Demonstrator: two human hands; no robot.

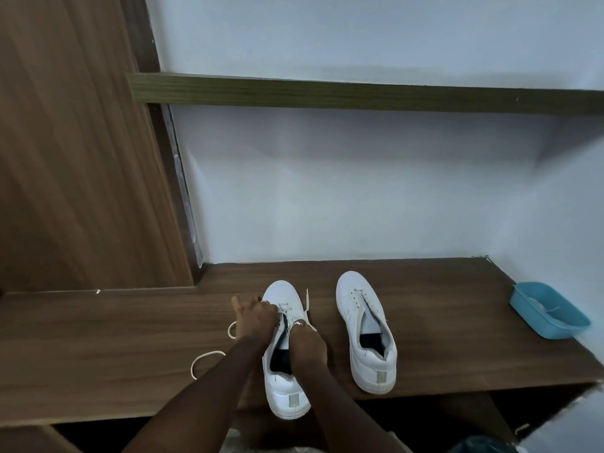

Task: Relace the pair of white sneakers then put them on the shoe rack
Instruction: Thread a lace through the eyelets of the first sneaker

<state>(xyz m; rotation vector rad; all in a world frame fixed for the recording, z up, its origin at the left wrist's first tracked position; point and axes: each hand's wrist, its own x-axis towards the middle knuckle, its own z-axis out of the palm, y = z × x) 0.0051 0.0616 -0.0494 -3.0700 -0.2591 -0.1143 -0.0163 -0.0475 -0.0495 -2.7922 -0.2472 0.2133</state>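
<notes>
Two white sneakers stand toes-away on a dark wooden shelf point(441, 351). Both of my hands work on the left sneaker point(283, 384). My left hand point(256, 318) curls over its upper eyelets on the left side, thumb up. My right hand point(307, 344) pinches the cream lace point(306, 305) at the tongue, and one lace end sticks up past the toe. The rest of the lace loops over the shelf to the left point(206, 361). The right sneaker point(366, 331) stands apart with no lace, its tongue open.
A blue plastic tub point(549, 310) sits at the shelf's right end by the wall. A narrow wooden shelf point(359, 94) runs along the white wall above. A tall wooden panel point(81, 158) closes the left side. Dark open space lies below the front edge.
</notes>
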